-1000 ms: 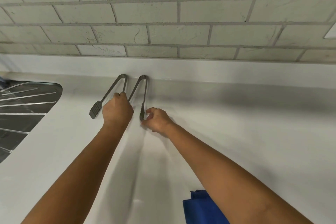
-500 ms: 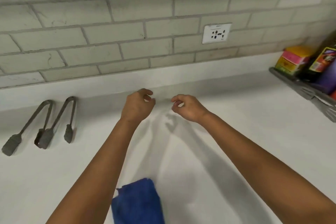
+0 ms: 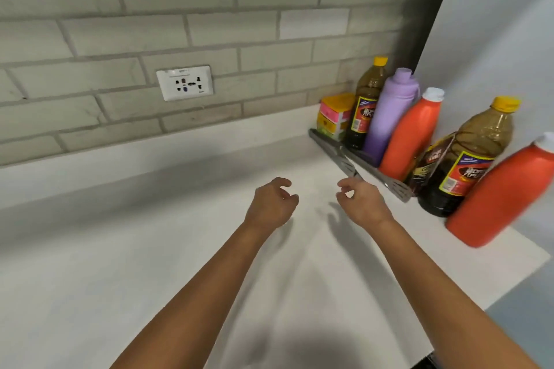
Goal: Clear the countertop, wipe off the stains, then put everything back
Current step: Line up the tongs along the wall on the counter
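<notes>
Both hands over the white countertop (image 3: 126, 263), held above it, arms reaching fwd from the bottom edge. Left hand (image 3: 271, 204) empty, fingers loosely curled, half open, nothing in it. Right hand (image 3: 364, 204) also half open, thumb and index finger apart in a loose pinch, nothing gripped; fingertips just beside the near end of the metal tongs (image 3: 337, 153), cannot tell if touching.

Tongs lying flat on the counter, long axis running diagonal from back-left near the wall to front-right, toward the right hand. Second long metal utensil (image 3: 389, 184) parallel to it, just on the right, wide slotted end pointing to the front-right.

Behind these, at the right end of the counter, a row of containers along the same diagonal: yellow-pink box (image 3: 334, 115) in the corner by the tiled wall (image 3: 150, 36), dark bottle w/ yellow cap (image 3: 367, 105), purple bottle (image 3: 389, 114), orange bottle w/ white cap (image 3: 412, 135), bigger dark bottle w/ yellow cap (image 3: 467, 165), second orange bottle (image 3: 503, 195) nearest. All upright, leaning only by lens. White wall socket (image 3: 185, 83) on the tiles, left of the bottles.
</notes>
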